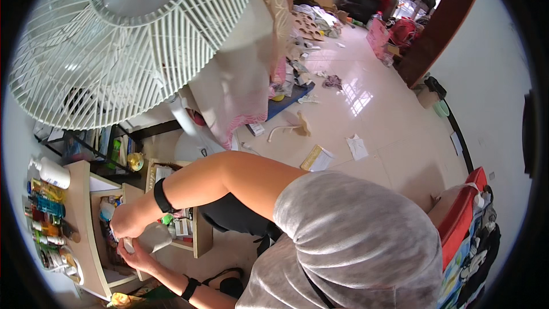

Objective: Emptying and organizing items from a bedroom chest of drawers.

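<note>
Both hands are close together over an open drawer (112, 240) of a light wooden cabinet (79, 206). My left hand (136, 257), the lower one, has its fingers around a small pale object (128, 245). Just above it, my right hand (126, 221) is bent downward with its fingers mostly hidden, so its hold is unclear. A rounded grey-white item (155, 237) shows beside the hands, too plain to identify. Small packets and bottles fill a second pulled-out drawer (201, 231) below my right forearm.
A large white standing fan (128, 51) looms at upper left. Several bottles, among them a white pump bottle (53, 173), stand on the cabinet top. A black rack (90, 150) is behind it. Papers (357, 147) and a booklet (318, 159) lie on the tiled floor.
</note>
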`<state>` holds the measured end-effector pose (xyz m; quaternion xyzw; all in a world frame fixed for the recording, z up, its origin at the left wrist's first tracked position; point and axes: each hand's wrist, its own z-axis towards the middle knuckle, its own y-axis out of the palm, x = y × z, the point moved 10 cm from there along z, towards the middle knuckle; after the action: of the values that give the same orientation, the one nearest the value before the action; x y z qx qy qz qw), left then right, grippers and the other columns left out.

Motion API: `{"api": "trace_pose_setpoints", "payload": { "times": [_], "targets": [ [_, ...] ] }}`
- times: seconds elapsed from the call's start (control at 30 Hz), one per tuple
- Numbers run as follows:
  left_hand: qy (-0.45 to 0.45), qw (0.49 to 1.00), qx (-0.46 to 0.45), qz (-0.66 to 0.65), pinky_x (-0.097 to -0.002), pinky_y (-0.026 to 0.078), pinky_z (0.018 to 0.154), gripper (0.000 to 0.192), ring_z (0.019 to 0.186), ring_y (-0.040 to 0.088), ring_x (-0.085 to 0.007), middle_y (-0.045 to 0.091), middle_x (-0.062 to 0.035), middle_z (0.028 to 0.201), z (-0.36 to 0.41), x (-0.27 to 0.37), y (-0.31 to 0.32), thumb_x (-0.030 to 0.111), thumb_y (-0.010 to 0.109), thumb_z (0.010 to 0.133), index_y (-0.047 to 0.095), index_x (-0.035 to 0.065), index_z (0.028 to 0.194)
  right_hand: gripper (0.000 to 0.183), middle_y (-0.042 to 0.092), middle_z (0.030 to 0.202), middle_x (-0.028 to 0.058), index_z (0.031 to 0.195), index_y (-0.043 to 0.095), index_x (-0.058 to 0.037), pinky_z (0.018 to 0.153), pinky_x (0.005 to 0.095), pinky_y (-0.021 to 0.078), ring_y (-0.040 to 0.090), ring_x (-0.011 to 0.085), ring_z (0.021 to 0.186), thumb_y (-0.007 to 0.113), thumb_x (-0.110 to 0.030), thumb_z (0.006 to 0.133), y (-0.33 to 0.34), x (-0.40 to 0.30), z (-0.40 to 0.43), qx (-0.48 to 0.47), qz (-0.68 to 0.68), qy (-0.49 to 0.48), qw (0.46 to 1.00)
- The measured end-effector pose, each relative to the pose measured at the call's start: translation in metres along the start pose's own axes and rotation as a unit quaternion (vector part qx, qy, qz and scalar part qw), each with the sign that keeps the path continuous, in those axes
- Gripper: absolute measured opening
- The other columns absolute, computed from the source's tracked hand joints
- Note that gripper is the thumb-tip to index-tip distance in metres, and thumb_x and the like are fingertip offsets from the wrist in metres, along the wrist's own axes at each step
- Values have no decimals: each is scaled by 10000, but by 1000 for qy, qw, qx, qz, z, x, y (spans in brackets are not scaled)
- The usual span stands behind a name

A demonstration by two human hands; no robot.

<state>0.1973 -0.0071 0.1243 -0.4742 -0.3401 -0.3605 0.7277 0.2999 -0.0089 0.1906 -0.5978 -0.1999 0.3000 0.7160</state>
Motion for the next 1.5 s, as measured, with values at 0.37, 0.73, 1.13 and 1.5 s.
{"api": "trace_pose_setpoints", "payload": {
  "times": [0.37,0.73,1.13,1.5],
  "targets": [
    [82,994,-42,51,-346,426,883,378,1026,574,-241,618,-109,1125,-6,22,9,149,669,780,600,46,1137,163,668,755,105,763,672,-35,623,403,516,643,308,728,597,-155,685,2,15,-2,-4,62,88,994],
    [132,988,20,76,-347,400,566,357,572,451,-163,596,-100,716,-18,34,11,127,658,765,607,9,1098,217,642,749,202,779,651,41,652,424,495,618,368,723,579,-128,663,5,29,-12,-66,210,171,961],
    [79,992,-69,75,-398,487,824,388,939,606,-320,628,-170,1029,-24,39,6,155,693,702,628,92,1079,191,597,969,47,1016,551,-23,769,245,472,573,124,915,561,-20,824,28,21,-16,-85,657,36,748],
    [72,994,-33,-71,-416,491,623,305,714,611,-339,646,-139,765,-20,53,-25,266,687,597,700,137,873,112,442,691,-13,807,466,-63,563,211,345,429,71,616,512,18,744,40,38,-11,-76,574,191,793]
  ]
}}
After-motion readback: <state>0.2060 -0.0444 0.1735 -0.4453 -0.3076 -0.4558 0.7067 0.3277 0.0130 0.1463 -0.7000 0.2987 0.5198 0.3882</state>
